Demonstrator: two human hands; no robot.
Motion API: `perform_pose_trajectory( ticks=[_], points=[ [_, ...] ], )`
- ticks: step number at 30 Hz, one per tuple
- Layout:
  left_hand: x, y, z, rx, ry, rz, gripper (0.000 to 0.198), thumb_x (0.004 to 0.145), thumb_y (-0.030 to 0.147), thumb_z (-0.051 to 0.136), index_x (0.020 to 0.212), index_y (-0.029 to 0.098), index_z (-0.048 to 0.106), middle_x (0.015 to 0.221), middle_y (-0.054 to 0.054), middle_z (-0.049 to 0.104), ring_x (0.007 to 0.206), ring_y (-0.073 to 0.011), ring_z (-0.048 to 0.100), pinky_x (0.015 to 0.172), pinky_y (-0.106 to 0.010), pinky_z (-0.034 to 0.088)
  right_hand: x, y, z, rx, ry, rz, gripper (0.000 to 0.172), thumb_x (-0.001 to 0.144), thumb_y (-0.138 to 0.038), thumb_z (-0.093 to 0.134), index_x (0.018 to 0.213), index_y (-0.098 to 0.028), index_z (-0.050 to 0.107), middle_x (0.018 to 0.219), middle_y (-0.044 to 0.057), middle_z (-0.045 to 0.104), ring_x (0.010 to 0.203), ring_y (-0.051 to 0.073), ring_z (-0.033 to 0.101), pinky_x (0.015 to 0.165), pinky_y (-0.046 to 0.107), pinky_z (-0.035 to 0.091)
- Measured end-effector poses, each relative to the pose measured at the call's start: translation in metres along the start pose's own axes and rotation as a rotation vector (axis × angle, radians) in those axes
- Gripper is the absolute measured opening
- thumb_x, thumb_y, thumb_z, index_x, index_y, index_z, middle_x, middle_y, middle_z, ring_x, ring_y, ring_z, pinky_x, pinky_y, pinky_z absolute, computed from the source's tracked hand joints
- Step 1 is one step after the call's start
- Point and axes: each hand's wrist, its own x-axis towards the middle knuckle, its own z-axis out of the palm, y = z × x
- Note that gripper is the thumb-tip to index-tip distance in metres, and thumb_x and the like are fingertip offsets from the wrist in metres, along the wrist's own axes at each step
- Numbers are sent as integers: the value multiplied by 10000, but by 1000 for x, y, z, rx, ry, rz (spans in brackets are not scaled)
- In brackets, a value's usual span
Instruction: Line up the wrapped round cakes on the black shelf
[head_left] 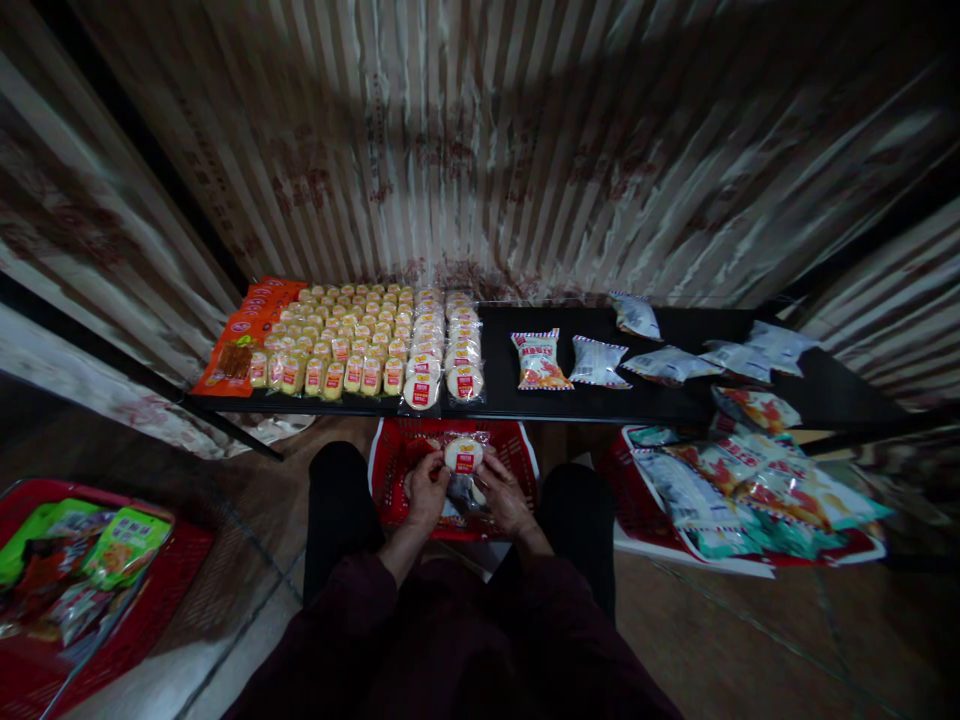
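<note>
Between my two hands is a packet of round crackers (464,456) in clear wrap with a red label, held above a red basket (381,470). My left hand (427,490) pinches its left edge, and my right hand (506,492) grips the right edge. More wrapped crackers lie inside that basket, partly hidden by my hands. On the black shelf (495,360) just beyond, two columns of like cracker packets (422,380) run front to back. Left of them stand rows of small yellow wrapped cakes (352,372).
An orange snack bag (238,345) lies at the shelf's left end. Several snack bags (541,360) are scattered over its right half. A red basket heaped with snack bags (780,485) stands at right, another red basket (172,570) at left. Patterned curtain (450,150) hangs behind.
</note>
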Motion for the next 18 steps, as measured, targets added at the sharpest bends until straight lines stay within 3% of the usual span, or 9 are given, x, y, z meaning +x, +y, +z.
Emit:
perform_pose_trajectory(
  ticks=[5, 9, 14, 18],
  points=[
    [0, 14, 7, 23, 14, 111, 252, 706, 177, 655, 956, 211, 663, 1000, -61, 689, 1015, -220, 609, 930, -351, 458, -2, -16, 5, 43, -7, -18, 527, 579, -439, 792, 1049, -231, 671, 1051, 54, 713, 930, 231, 668, 832, 355, 516],
    [3, 23, 9, 53, 11, 155, 274, 730, 182, 631, 1000, 217, 651, 1021, -60, 681, 1019, -215, 604, 940, -352, 448, -1, -33, 14, -20, 43, -50, 563, 558, -455, 806, 1052, -214, 683, 973, 50, 729, 851, 229, 671, 752, 341, 528],
    [6, 42, 11, 142, 43, 274, 278, 783, 175, 561, 1053, 210, 619, 1020, -74, 667, 968, -199, 605, 931, -340, 437, 0, -57, 28, -73, 2, -112, 552, 558, -457, 807, 1036, -207, 694, 932, 42, 733, 778, 202, 657, 710, 319, 518],
    [7, 61, 13, 196, 101, 274, 284, 785, 161, 563, 1063, 209, 587, 958, -60, 656, 913, -189, 602, 900, -325, 440, 4, -70, 35, -112, 9, -184, 504, 568, -450, 798, 996, -201, 707, 937, 39, 732, 816, 208, 652, 752, 326, 513]
  ],
)
